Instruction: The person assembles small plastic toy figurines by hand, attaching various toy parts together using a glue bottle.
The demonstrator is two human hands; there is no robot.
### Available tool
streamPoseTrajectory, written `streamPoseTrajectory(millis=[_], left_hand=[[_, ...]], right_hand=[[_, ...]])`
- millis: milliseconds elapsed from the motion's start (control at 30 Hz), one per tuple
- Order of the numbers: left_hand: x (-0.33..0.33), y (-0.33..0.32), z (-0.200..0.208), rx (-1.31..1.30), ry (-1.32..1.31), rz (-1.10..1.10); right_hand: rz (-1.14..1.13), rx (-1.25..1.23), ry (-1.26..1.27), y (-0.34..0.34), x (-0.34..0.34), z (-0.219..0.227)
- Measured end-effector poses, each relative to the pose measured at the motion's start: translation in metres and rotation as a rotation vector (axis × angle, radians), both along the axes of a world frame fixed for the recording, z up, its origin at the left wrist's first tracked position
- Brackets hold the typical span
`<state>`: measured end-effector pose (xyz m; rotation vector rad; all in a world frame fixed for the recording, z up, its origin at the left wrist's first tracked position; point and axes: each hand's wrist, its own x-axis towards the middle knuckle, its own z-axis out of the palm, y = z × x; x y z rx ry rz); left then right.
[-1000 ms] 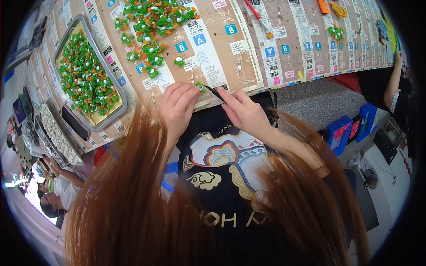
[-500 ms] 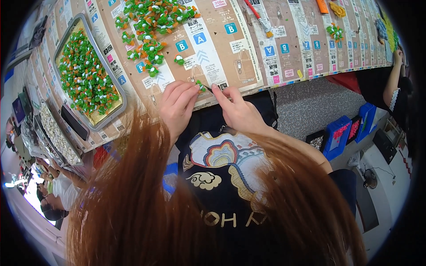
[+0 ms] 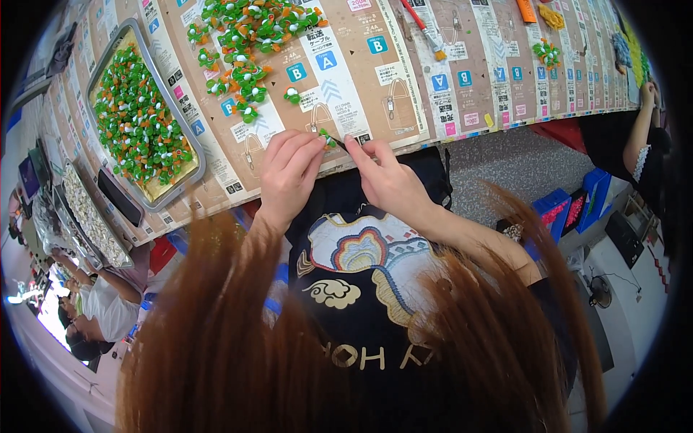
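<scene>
Close to the table's near edge, my left hand (image 3: 290, 167) pinches a small green piece (image 3: 325, 136) between thumb and forefinger. My right hand (image 3: 390, 179) is closed around a thin, dark, pointed tool (image 3: 340, 143), its tip reaching to the green piece; its exact kind is too small to make out. Beyond my hands lies a heap of small green, white and orange plastic-looking pieces (image 3: 249, 43). One loose piece (image 3: 291, 95) sits apart, nearer to me. On the left, a metal tray (image 3: 200, 175) holds many more such pieces.
Printed card sheets (image 3: 354, 94) cover the table. A dark phone-like slab (image 3: 120, 198) and a tray of pale bits (image 3: 90, 216) are at left. Rightward lie a red-handled brush (image 3: 426, 32), an orange tube (image 3: 525, 10) and a small cluster (image 3: 546, 53). Another person's arm (image 3: 637, 133) rests at far right.
My hands stay in nearly the same place, with the tool's tip still at the green piece. Long hair hanging below has swung, showing more of my forearms.
</scene>
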<state>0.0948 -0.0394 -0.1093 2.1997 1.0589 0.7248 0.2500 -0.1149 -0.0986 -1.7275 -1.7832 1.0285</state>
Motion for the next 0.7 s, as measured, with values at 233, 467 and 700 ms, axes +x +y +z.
streamPoseTrajectory(millis=[233,467,700], left_hand=[[-0.002,0.0,-0.005,-0.001,0.012,-0.046],[0.003,0.001,0.002,-0.019,-0.001,-0.05],[-0.002,0.01,0.001,-0.054,0.017,-0.127]], right_hand=[[0.124,-0.015,-0.158,0.004,0.01,0.009],[0.26,0.102,-0.318,0.003,0.008,0.01],[0.327,0.065,-0.243,0.012,0.013,0.01]])
